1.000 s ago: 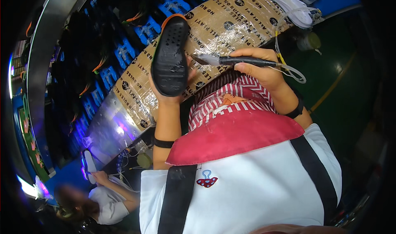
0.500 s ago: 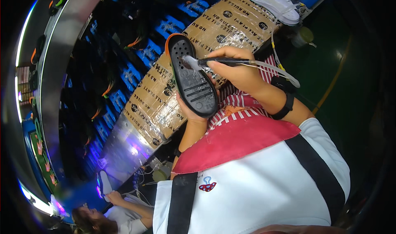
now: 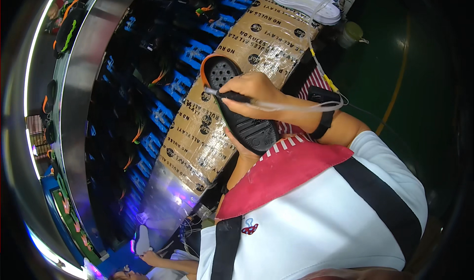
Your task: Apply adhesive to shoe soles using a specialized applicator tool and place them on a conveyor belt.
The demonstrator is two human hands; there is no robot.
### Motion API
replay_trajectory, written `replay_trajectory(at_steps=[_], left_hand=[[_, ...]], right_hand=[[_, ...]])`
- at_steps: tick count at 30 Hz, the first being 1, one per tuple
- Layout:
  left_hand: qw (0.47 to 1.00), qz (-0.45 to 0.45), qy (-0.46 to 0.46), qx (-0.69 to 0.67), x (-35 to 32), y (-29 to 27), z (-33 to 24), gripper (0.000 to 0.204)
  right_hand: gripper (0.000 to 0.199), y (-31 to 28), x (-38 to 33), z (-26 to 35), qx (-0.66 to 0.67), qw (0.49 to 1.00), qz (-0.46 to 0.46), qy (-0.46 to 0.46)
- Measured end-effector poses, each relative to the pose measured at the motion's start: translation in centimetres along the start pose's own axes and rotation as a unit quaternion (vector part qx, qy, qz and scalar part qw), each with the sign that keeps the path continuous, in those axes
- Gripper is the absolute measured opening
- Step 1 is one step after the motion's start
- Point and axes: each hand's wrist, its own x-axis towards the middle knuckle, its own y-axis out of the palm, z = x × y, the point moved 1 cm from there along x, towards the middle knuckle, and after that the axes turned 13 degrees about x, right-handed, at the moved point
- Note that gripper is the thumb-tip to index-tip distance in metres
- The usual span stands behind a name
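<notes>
Conveyor [image 3: 74, 82]: long steel-edged line curving down the left, carrying dark shoes on blue fixtures [image 3: 197, 50].

Bench [image 3: 197, 146]: cardboard-covered top wrapped in clear tape, running from upper right to lower left between the conveyor and the person.

White sole [image 3: 301, 1]: lies on the far end of the bench, well apart from the hands.

Jar [image 3: 351, 33]: small pale pot just beyond the bench end.

Sole [image 3: 242, 112]: black, orange-rimmed, tread side up, held above the bench in front of the chest, toe end away from the body.

Right hand [image 3: 254, 90]: fingers curled together, pinching a thin black tool [image 3: 232, 96] pen-fashion; tip rests on the tread near the toe. A pale cord [image 3: 296, 106] trails back along the forearm past a black wristband [image 3: 323, 124].

Left hand [image 3: 237, 144]: mostly hidden beneath the sole, supporting it from below; finger position cannot be told.

Other person: a hand [image 3: 148, 257] at the lower left edge, near the line.

Risks, as judged: the sole is supported from one end only, so pressure from the tool could tip or twist it; the cord lies across the heel end and could snag, pulling the tip off line; a slip of the tip could mark the orange rim.
</notes>
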Motion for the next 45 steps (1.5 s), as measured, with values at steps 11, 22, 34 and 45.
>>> replay_trajectory(at_steps=[11,22,34,45], left_hand=[[0.999,0.013,0.029,0.016,0.2,0.4,0.1,0.072],[0.998,0.023,0.045,0.021,0.1,0.3,-0.4,0.073],[0.992,0.076,0.095,0.015,0.3,1.9,-1.5,0.074],[0.94,0.288,0.182,0.007,0.5,7.2,-4.5,0.076]], right_hand=[[0.014,-0.1,0.0,0.9,-0.096,0.994,0.001,-0.051],[0.019,-0.7,0.4,2.7,-0.097,0.995,0.006,-0.02],[0.014,0.2,-0.9,3.1,-0.019,0.999,0.011,-0.037],[0.02,0.9,-1.6,2.8,0.078,0.996,0.026,-0.039]])
